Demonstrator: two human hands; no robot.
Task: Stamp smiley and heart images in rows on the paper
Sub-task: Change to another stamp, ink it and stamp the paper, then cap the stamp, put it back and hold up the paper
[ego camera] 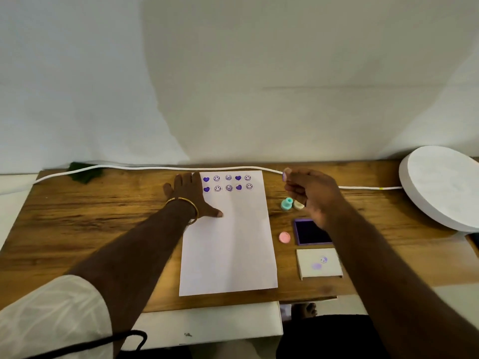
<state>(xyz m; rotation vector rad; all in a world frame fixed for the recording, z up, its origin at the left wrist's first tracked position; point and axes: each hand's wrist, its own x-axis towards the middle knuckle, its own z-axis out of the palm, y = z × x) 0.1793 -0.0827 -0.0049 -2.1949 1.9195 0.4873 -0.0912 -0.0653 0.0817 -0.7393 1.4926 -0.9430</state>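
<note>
Left hand (191, 193) lies flat, fingers straight, pressing the paper (228, 237) on the bench (103, 216); two purple stamped rows (227, 183) sit beside it. Right hand (309, 195), loosely curled and grasping nothing I can see, hovers above the stamps (287, 204) and ink pad (309, 232)

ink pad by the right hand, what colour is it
The ink pad is dark purple inside a lighter purple frame, seen in the head view.
</note>
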